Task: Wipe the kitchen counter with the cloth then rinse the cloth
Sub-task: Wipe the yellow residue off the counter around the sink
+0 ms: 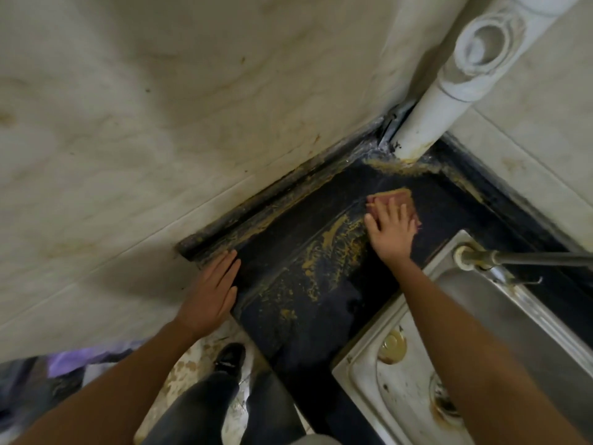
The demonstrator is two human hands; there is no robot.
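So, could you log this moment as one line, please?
phase: wiping; right hand: flat on cloth; left hand: flat at counter edge; rinse: pending

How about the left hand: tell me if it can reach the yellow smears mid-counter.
Probably yes: the left hand rests flat at the edge of the counter, and nothing lies between it and the smears.

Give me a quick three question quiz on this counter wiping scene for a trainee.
1. True or false: the right hand presses the cloth flat on the counter with straight fingers.
2. The left hand rests: A) at the counter's left edge, B) on the cloth, C) on the right hand.
3. What lies on the counter between the two hands?
Key: 1 true; 2 A; 3 yellow-brown smears.
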